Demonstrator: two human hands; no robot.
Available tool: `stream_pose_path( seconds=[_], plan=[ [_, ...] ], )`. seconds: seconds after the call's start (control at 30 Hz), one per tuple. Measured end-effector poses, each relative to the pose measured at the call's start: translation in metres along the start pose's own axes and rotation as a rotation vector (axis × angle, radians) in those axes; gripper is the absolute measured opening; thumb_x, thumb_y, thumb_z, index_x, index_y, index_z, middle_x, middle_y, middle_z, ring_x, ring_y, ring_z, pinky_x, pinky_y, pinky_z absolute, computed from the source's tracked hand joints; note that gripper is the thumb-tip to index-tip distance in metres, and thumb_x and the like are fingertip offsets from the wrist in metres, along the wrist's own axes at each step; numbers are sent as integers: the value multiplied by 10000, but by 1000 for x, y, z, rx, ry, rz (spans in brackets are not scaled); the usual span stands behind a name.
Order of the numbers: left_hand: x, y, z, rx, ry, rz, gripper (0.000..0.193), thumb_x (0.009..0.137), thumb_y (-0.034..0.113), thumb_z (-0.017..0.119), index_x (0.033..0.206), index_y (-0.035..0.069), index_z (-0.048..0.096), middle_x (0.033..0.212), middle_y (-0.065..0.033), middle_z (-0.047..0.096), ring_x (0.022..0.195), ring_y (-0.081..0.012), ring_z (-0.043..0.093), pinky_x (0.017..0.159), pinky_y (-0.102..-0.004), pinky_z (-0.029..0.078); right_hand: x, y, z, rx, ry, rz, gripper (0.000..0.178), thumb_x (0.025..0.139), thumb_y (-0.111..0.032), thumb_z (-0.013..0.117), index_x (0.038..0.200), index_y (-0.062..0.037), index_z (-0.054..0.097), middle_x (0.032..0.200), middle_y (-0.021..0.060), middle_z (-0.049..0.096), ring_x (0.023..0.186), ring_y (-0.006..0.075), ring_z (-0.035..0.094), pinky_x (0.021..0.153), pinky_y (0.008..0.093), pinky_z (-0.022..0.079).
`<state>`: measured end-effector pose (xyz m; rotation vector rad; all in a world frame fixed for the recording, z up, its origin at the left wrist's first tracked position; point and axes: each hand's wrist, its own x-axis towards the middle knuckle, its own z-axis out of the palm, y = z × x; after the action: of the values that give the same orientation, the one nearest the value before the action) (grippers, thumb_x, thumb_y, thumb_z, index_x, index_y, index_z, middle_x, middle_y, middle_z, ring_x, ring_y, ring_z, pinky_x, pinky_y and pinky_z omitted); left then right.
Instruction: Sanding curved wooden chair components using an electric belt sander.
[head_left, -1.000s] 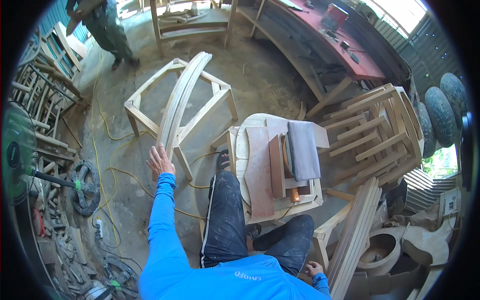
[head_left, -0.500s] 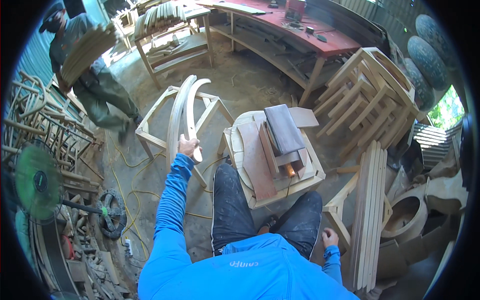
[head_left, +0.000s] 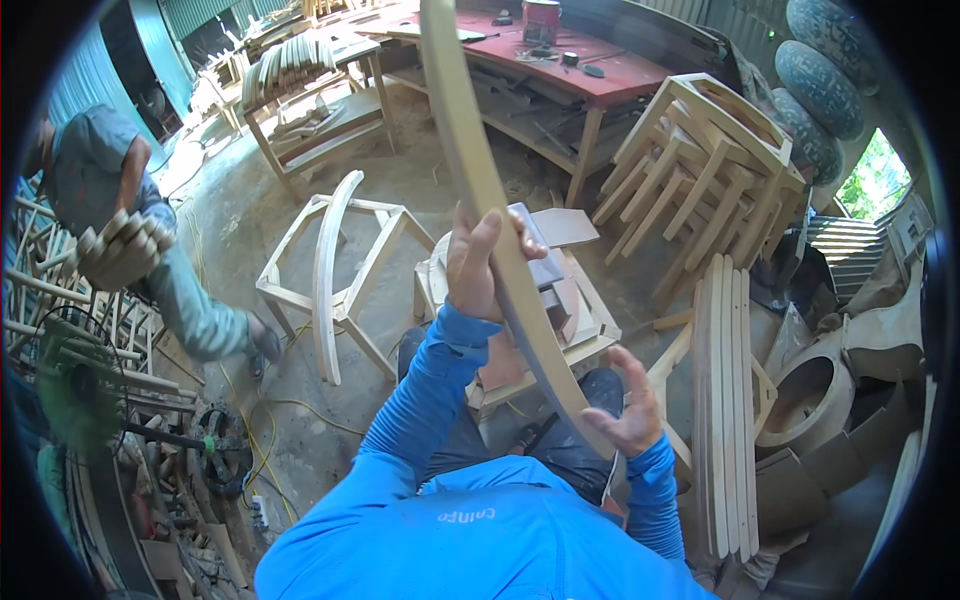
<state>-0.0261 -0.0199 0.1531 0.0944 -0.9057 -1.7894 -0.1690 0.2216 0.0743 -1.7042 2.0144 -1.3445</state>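
A long, curved wooden slat [head_left: 462, 130] is raised in front of me, slanting from the top of the view down toward my lap. My left hand [head_left: 478, 262] grips it around the middle, with the fingers wrapped over its edge. Beside the slat's lower end is my right hand [head_left: 632, 408], fingers apart; its thumb is close to the wood, and I cannot tell whether it touches. Another curved slat [head_left: 328, 265] leans across a stool frame [head_left: 358, 298] to the left. Behind the raised slat, a wooden seat frame [head_left: 592, 338] stands before my knees, partly hidden with the boards on it.
A person [head_left: 110, 175] at the left carries a bundle of wooden pieces [head_left: 125, 250]. Stacked stool frames [head_left: 700, 160] and upright planks [head_left: 725, 400] stand to the right. A red-topped bench [head_left: 620, 75] is behind. A fan [head_left: 75, 390] and yellow cords [head_left: 262, 440] are at left.
My left hand has lifted one curved slat off the stool frame and brought it before me; the other stays there. My right hand has risen to its lower end. The person has moved nearer, bending.
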Motion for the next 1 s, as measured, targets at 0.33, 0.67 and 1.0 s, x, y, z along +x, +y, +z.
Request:
stream_pose_path(
  seconds=[0.33,0.67,1.0],
  plan=[
    [1,-56,85,-188,-42,-226,335,1091,364,490,1190,47,541,957,-94,616,838,-226,655,814,-431,588,-66,41,-49,743,-354,496,648,792,-92,834,1380,-21,570,860,-7,611,784,80,580,729,259,499],
    [5,-115,27,-77,180,-369,449,1103,447,417,1229,36,550,1079,-168,646,986,-310,689,949,-518,578,-137,102,-78,1070,-529,710,702,790,-264,792,1391,11,557,797,35,622,676,102,574,614,263,484],
    [-23,-143,-21,206,49,-505,508,1051,302,600,1440,2,471,1279,-155,634,1099,-274,680,915,-417,602,-174,105,-56,684,-359,691,706,801,-382,853,1333,14,611,986,79,704,805,160,651,756,306,541]
  ],
)
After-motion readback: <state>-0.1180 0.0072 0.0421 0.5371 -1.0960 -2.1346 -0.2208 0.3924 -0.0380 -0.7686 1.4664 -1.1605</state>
